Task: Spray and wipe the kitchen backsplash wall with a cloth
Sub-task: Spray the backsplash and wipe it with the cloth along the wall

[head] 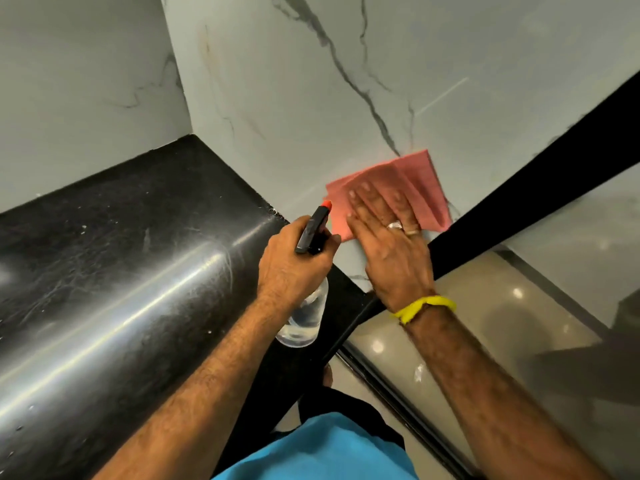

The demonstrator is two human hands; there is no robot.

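Note:
The backsplash wall (294, 109) is pale marble with dark grey veins. My right hand (391, 244) lies flat, fingers spread, pressing a folded pink cloth (412, 183) against the wall's lower part, close to the end of the counter. My left hand (294, 268) grips a clear spray bottle (304, 320) by the neck. Its black trigger head with a red nozzle (317, 225) points up at the wall, just left of the cloth. The bottle holds clear liquid and hangs below my fist.
A glossy black stone counter (114, 258) fills the left side and meets the wall in a corner at the back. A black strip (512, 199) runs diagonally on the right. Beige polished floor (433, 306) lies beyond it.

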